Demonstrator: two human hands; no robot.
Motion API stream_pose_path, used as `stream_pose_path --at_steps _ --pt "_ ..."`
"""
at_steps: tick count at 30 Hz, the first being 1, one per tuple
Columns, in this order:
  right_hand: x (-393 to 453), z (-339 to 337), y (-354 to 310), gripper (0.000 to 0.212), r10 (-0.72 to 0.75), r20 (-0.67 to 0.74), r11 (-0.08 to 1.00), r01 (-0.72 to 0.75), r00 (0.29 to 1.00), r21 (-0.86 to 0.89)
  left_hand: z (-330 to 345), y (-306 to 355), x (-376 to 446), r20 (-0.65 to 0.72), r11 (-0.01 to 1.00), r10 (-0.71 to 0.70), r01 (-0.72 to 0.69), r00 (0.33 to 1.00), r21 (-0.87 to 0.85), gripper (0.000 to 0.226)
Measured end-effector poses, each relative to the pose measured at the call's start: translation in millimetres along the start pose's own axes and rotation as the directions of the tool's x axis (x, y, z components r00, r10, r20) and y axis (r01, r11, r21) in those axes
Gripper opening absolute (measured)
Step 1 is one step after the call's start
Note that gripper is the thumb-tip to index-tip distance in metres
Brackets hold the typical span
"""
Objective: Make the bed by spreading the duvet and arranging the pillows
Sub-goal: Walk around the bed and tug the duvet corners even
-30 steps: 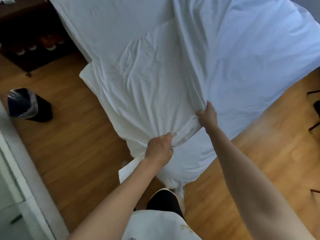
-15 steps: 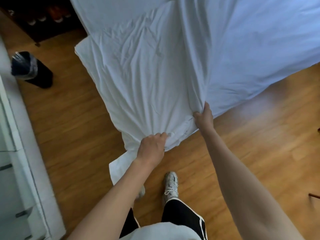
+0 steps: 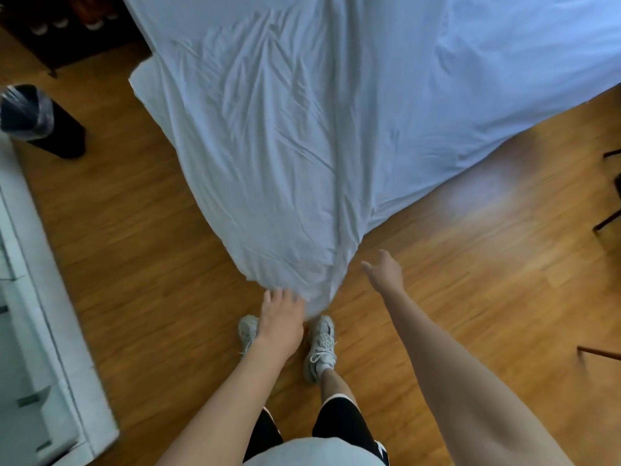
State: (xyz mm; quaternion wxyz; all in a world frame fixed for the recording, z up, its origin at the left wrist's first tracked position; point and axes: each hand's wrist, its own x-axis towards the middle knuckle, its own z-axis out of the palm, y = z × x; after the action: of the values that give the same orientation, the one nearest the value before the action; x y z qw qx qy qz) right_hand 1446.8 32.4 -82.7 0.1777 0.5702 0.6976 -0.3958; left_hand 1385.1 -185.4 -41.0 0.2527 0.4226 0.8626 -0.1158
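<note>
A white duvet (image 3: 289, 136) covers the bed corner and hangs down in wrinkled folds to a point just above the floor, in front of my feet. My left hand (image 3: 280, 317) reaches to the hanging tip with straight fingers that touch its lower edge. My right hand (image 3: 383, 272) hovers open beside the drooping corner, to its right, holding nothing. No pillows are in view.
Wooden floor (image 3: 470, 264) surrounds the bed corner. A black bin (image 3: 40, 121) with a plastic liner stands at the left. A white cabinet (image 3: 37, 364) runs along the left edge. Dark furniture legs (image 3: 608, 216) show at the right edge. My white sneakers (image 3: 321, 348) stand below the duvet tip.
Both hands gripped the duvet corner before; now they have let it go and it has dropped over the bed corner toward the floor. The view has tilted down.
</note>
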Motion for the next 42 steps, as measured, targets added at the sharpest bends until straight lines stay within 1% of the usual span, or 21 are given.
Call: stream_pose_path --at_steps 6,9,12,15,18,22,24,27,29,31,33,35,38,42 --pt "-56 -1 20 0.057 -0.027 0.071 0.999 0.024 0.997 0.037 -5 -10 -24 0.04 0.999 -0.034 0.033 0.999 0.028 0.032" --pt "-82 -15 34 0.055 -0.05 0.142 0.998 0.043 0.989 0.056 -13 1 -31 0.065 0.997 -0.07 0.068 0.995 0.032 0.034" --pt "-101 -37 57 0.053 -0.076 0.173 0.994 0.062 0.982 0.086 -27 25 -32 0.087 0.996 -0.086 0.086 0.993 0.004 0.033" --pt "-113 -61 83 0.048 -0.077 0.173 0.989 0.052 0.982 0.141 -41 55 -30 0.116 0.999 -0.039 0.04 0.992 -0.006 0.031" --pt "-114 -89 103 0.047 -0.064 0.118 0.976 0.037 0.991 0.216 -58 89 -20 0.1 1.0 0.024 -0.025 0.995 0.01 0.032" --pt "-103 -129 122 0.048 -0.038 0.071 0.967 0.019 0.997 0.253 -81 137 2 0.101 0.994 0.103 -0.105 0.99 0.014 0.03" --pt "-95 -147 130 0.046 -0.035 0.042 0.965 0.023 0.999 0.259 -89 157 17 0.1 0.985 0.165 -0.169 0.981 0.039 0.03" --pt "-77 -171 147 0.045 -0.011 0.021 0.974 0.006 1.0 0.228 -102 187 44 0.124 0.974 0.22 -0.225 0.968 0.023 0.027" --pt "-63 -185 157 0.045 0.009 0.028 0.981 -0.014 1.0 0.191 -114 207 66 0.148 0.96 0.272 -0.279 0.951 0.027 0.027" --pt "-48 -199 165 0.046 0.04 0.054 0.986 -0.048 0.998 0.159 -125 226 92 0.181 0.944 0.319 -0.329 0.93 0.029 0.032" --pt "-29 -217 170 0.047 0.076 0.081 0.984 -0.087 0.994 0.155 -133 244 124 0.212 0.941 0.333 -0.339 0.919 -0.007 0.032" --pt "-6 -239 172 0.047 0.11 0.101 0.98 -0.124 0.989 0.153 -144 262 164 0.214 0.934 0.355 -0.353 0.91 -0.049 0.028" --pt "28 -280 172 0.045 0.173 0.097 0.968 -0.187 0.98 0.164 -167 291 226 0.222 0.915 0.403 -0.398 0.888 -0.07 0.025" --pt "61 -342 170 0.045 0.247 0.09 0.95 -0.26 0.965 0.176 -208 333 289 0.282 0.909 0.417 -0.4 0.864 -0.119 0.031"
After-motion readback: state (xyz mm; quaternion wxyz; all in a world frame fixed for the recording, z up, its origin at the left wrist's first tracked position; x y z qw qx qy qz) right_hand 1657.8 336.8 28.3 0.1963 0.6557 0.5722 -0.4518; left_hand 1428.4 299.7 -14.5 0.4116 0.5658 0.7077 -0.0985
